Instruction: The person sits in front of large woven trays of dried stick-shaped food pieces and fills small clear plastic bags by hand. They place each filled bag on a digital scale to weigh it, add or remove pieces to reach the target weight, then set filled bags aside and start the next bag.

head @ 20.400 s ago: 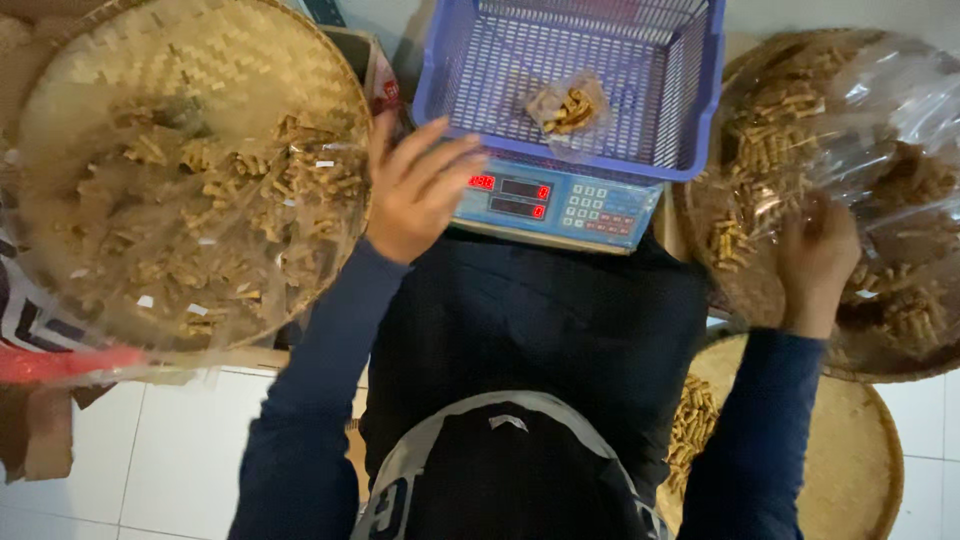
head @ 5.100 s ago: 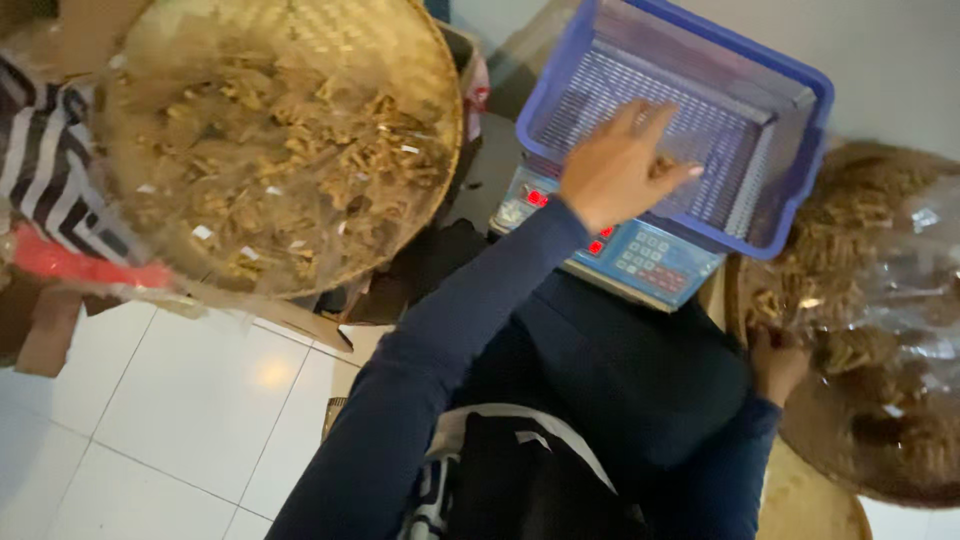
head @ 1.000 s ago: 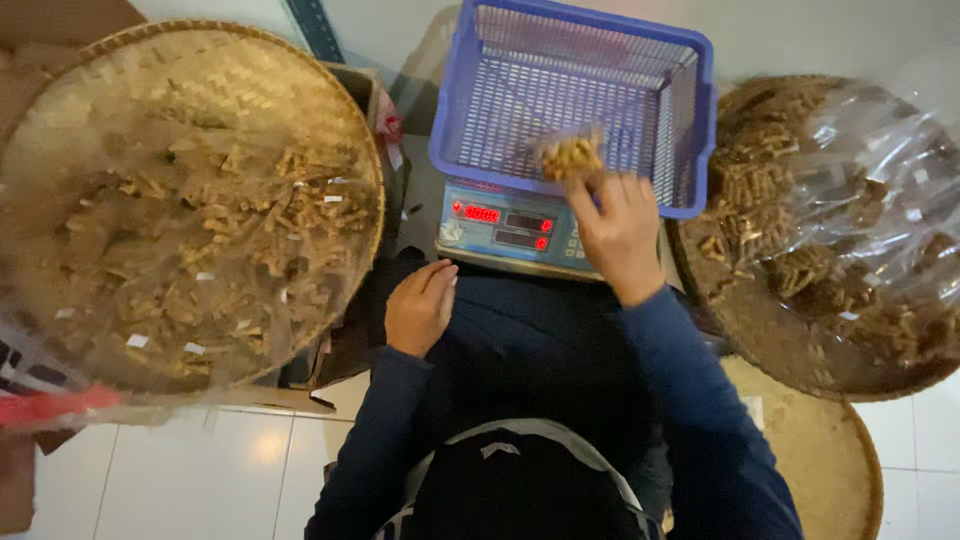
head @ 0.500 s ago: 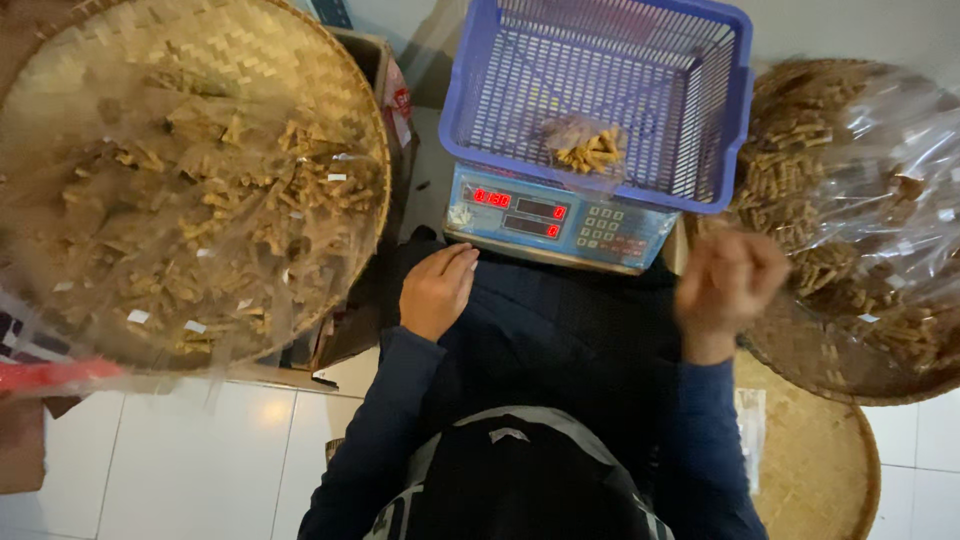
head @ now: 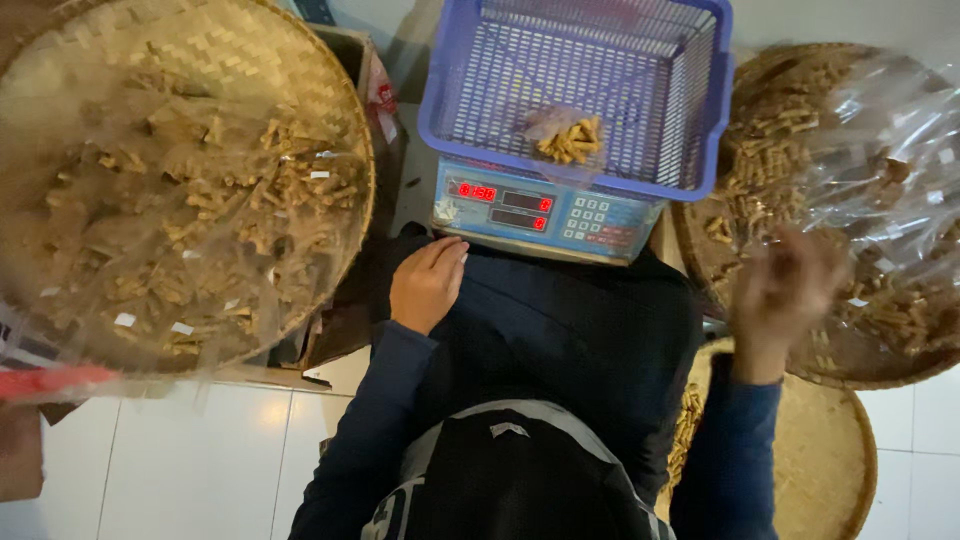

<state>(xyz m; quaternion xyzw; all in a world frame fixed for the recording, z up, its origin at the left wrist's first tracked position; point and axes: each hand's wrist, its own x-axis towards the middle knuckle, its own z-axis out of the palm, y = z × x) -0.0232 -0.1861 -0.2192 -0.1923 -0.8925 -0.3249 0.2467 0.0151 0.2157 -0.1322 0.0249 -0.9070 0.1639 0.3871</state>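
Observation:
A blue plastic basket [head: 700, 110] sits on a blue digital scale [head: 545, 213] in front of me. Inside the basket lies a small clear bag of tan root pieces [head: 570, 138]. My left hand [head: 427, 281] rests on my lap just below the scale, fingers loosely together and holding nothing. My right hand [head: 785, 290] is blurred in motion over the near edge of the right woven tray [head: 740, 75]. That tray holds tan root pieces under a clear plastic sheet [head: 880, 130]. Whether my right hand holds anything is unclear.
A large round woven tray [head: 330, 70] of tan root pieces under clear plastic fills the left side. Another woven tray [head: 825, 470] lies low at the right by my leg. White floor tiles [head: 180, 460] show at the lower left, beside a cardboard box [head: 360, 65].
My right hand has left the basket and swung right to the right tray. The bag of root pieces stays in the basket. My left hand has stayed on my lap.

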